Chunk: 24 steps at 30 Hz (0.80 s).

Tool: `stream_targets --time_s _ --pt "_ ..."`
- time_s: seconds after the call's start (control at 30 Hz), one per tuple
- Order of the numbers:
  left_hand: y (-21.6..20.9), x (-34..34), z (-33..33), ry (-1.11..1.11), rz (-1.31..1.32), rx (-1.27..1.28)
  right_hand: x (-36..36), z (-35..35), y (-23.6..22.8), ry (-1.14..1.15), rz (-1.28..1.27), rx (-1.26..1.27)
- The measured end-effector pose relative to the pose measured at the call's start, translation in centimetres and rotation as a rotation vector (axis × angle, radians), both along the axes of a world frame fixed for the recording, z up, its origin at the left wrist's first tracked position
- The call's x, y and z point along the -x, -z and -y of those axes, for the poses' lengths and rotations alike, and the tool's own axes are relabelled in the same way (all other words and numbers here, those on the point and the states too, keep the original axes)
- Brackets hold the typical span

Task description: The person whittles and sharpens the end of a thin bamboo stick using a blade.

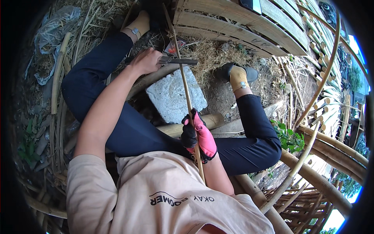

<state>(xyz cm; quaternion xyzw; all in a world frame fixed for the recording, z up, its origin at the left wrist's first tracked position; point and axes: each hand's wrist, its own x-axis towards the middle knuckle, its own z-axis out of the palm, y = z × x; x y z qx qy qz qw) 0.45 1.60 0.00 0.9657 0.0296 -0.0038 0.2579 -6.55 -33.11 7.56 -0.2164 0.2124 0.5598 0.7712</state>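
Observation:
My left hand (147, 61), bare, is closed around the handle of a knife (180, 61). Its dark, flat blade points right and crosses the upper part of a long thin bamboo strip (185, 87); whether the edge touches the strip I cannot tell. In a pink and black glove, my right hand (199, 137) is wrapped round the lower part of that strip, close to my lap. The strip runs from between my feet down toward my shirt. A rough pale stone block (171, 95) lies between my legs, with the strip passing over it.
A wooden slatted crate (233, 23) stands ahead, with a phone-like device (251, 5) on top. Cut bamboo poles (325, 105) are stacked at the right. A bamboo pole (212, 120) lies by the block. Crumpled plastic (58, 29) and dry shavings cover the ground at left.

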Motion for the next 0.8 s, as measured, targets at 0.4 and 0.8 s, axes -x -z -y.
stream_targets --time_s 0.4,0.8 --pt "1.0 -0.6 1.1 -0.037 -0.059 0.034 0.2 -0.1 -0.2 0.003 -0.083 -0.006" --pt "1.1 -0.7 0.8 -0.114 -0.068 0.153 0.0 -0.2 0.0 -0.011 -0.005 0.026"
